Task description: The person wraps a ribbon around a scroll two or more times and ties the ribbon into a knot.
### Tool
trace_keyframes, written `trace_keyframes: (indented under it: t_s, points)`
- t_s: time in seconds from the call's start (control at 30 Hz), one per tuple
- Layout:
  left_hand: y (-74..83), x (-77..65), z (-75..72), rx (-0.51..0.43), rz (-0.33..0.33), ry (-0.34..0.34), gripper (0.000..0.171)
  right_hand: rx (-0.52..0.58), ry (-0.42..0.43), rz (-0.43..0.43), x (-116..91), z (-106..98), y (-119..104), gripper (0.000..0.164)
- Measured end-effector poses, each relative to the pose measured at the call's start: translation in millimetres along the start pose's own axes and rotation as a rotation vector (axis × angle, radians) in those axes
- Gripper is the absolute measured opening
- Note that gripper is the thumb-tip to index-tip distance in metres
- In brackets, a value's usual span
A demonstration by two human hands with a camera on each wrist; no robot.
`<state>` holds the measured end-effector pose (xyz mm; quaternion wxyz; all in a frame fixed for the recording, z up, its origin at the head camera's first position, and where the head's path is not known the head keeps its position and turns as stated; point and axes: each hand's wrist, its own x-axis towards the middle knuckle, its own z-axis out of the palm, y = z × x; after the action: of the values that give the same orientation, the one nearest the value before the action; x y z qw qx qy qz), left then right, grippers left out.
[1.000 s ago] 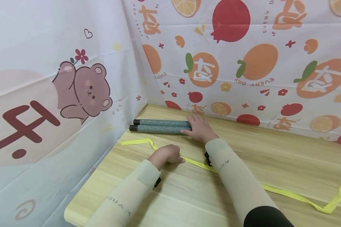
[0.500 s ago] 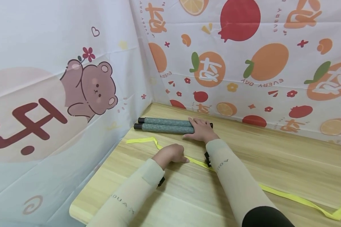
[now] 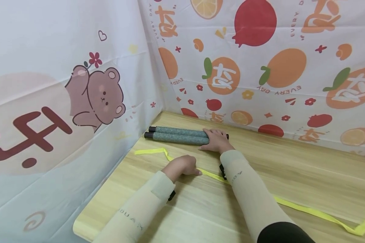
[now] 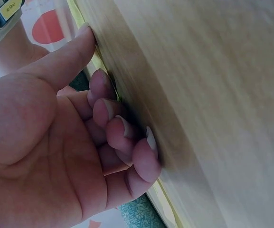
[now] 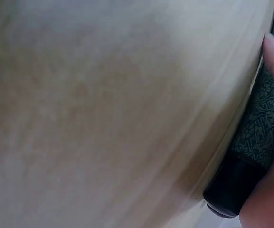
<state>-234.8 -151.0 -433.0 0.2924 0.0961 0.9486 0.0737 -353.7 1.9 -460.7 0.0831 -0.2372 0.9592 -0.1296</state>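
Two rolled scrolls (image 3: 176, 136), green-patterned with black end knobs, lie side by side at the back left of the table. My right hand (image 3: 215, 140) grips them near their right end, fingers laid across the top and thumb on the near side. The right wrist view shows a black knob (image 5: 234, 185) beside the palm. A yellow ribbon (image 3: 214, 176) runs across the table in front of the scrolls. Over it my left hand (image 3: 184, 165) rests, fingers loosely bent with their tips at the table (image 4: 198, 95) and ribbon, the thumb stretched along the ribbon, apart from the fingers.
White cloth with fruit prints (image 3: 261, 101) hangs behind the table, and a bear-printed cloth (image 3: 104, 98) at the left. The ribbon's left tail ends near the table's left edge; its right part passes under the right forearm (image 3: 249, 189) and ends folded at the far right.
The head view has swung slightly left. My right hand has closed in over the scrolls, and a black end knob now shows past it. My left hand stays on the ribbon.
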Motion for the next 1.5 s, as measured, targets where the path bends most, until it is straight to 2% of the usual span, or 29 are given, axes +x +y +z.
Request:
trace_keyframes:
  t_s: [0.27, 0.4, 0.6, 0.87, 0.97, 1.1, 1.17, 1.33, 1.5]
  points:
    - [-2.6, -0.3, 1.9, -0.03, 0.013, 0.023, 0.051, 0.055, -0.003, 0.061, -12.0, -6.2, 3.2, 0.09]
    - [-3.4, -1.4, 4.8, -0.036, 0.011, 0.017, 0.049, 0.099, -0.022, 0.103, -20.9, -4.5, 9.1, 0.092]
    - [-3.9, -1.3, 6.0, -0.037, 0.044, 0.04, 0.049, 0.105, -0.039, 0.181, -39.8, -9.5, 26.3, 0.096]
    - [-8.6, 1.1, 9.2, -0.042, 0.054, 0.052, 0.042, 0.098, -0.19, 0.213, -65.3, -20.8, 32.2, 0.103]
    - [-8.0, 1.3, 8.6, -0.036, 0.072, 0.054, 0.044, 0.065, -0.205, 0.219, -74.7, -24.7, 29.8, 0.098]
    - [-6.2, 1.6, 7.6, -0.026, 0.081, 0.051, 0.043, -0.003, -0.163, 0.22, -85.3, -28.8, 26.5, 0.092]
    - [-6.2, 2.1, 7.9, -0.029, 0.083, 0.053, 0.043, 0.001, -0.133, 0.226, -90.5, -30.6, 25.6, 0.092]
    - [-8.9, 1.8, 11.5, -0.049, 0.09, 0.072, 0.044, 0.068, -0.044, 0.211, -104.5, -32.2, 26.7, 0.088]
    - [-7.9, -0.1, 14.1, -0.066, 0.092, 0.101, 0.042, 0.181, 0.089, 0.199, -124.3, -30.9, 31.3, 0.082]
